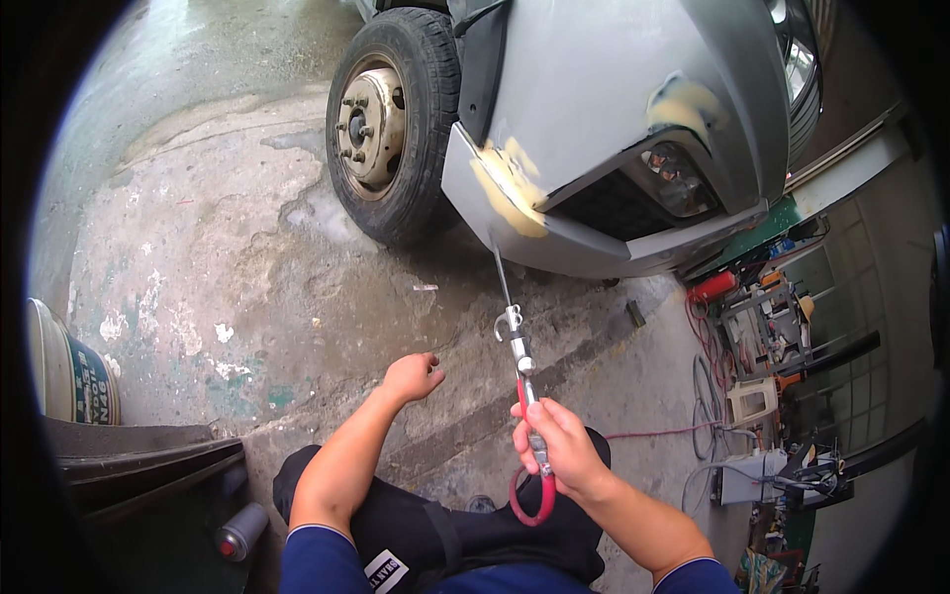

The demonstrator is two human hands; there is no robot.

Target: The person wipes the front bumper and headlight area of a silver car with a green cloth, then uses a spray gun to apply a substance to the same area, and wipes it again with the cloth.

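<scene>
My right hand (559, 441) is wrapped round the handle of a silver air blow gun (518, 342) with a long thin nozzle. A red hose (534, 517) loops down from the handle's lower end. The nozzle tip points up at the lower edge of a grey vehicle bumper (564, 246), close to it; whether they touch I cannot tell. Tan filler patches (507, 188) cover the bumper's corner beside a dark opening, and another lies above the fog lamp (678, 176). My left hand (414, 378) hangs over the floor with its fingers curled in, nothing visible in it.
A wheel (376, 129) with a black tyre stands left of the bumper. Tools, hoses and a shelf (757, 327) line the right side. A bucket (74, 366) and a spray can (240, 532) are at the left. The concrete floor (218, 267) is stained and worn.
</scene>
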